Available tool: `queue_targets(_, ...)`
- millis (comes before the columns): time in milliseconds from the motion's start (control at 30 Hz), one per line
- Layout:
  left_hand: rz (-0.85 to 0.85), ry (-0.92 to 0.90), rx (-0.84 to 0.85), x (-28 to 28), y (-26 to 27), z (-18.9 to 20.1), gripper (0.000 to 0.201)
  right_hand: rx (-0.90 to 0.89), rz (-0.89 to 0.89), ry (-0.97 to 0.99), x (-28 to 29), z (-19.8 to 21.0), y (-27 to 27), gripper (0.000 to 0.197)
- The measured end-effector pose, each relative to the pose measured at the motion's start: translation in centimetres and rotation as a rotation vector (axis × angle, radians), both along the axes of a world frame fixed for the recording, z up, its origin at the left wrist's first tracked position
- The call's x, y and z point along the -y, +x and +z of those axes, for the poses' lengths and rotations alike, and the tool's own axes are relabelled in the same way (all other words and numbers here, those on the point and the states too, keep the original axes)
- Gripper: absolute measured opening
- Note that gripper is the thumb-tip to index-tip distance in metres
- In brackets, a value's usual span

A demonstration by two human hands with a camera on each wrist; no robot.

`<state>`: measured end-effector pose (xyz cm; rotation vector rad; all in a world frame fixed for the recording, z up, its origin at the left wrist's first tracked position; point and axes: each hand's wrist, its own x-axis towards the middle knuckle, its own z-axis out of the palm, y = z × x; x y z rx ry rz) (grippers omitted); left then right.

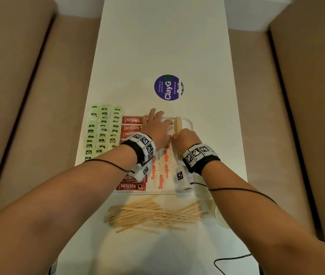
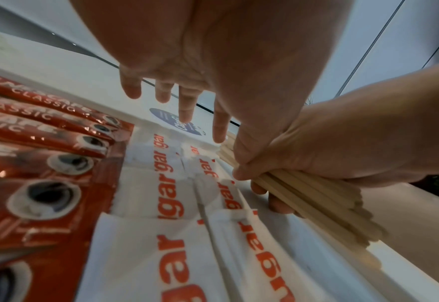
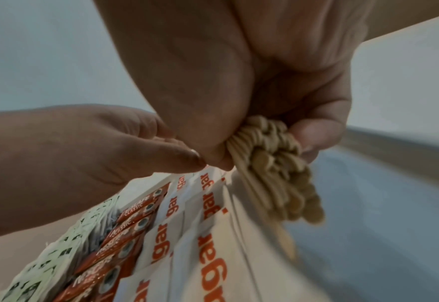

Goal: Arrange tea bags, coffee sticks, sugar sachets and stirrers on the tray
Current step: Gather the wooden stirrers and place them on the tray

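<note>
A person's two forearms reach over a long white table (image 1: 163, 46) toward a clear plastic tray (image 1: 189, 124). The right hand (image 1: 187, 138) is curled tight around a bundle of wooden stirrers (image 1: 178, 126), holding it lengthwise along the tray's right edge. The left hand (image 1: 156, 126) lies with fingers straight and spread, palm down, above the far sugar sachets (image 1: 160, 176), and its thumb meets the right hand beside the bundle. The white sachets with orange "Sugar" lettering fill the middle of the tray in two columns. To their left sits a column of red Nescafe Classic coffee sticks (image 1: 130, 186). Left of those, pale green tea bags (image 1: 102, 130) lie in overlapping rows. A loose pile of more wooden stirrers (image 1: 153, 214) lies on the table just near the tray's closest edge. Farther along the table is a round purple ClayGo sticker (image 1: 168, 87).
</note>
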<state>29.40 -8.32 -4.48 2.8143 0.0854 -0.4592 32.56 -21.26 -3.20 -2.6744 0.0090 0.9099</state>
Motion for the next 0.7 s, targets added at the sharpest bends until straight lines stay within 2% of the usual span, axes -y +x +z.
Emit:
queue_targets(267, 0.017, 0.009, -0.033, 0.1, 0.1, -0.6, 0.054, 0.052, 0.010, -0.032, -0.2, -0.2, 0.1, 0.036)
queue_targets(700, 0.015, 0.051, -0.063, 0.0, -0.1, -1.1, 0.061, 0.038, 0.084, -0.062, 1.0, 0.1, 0.5, 0.038)
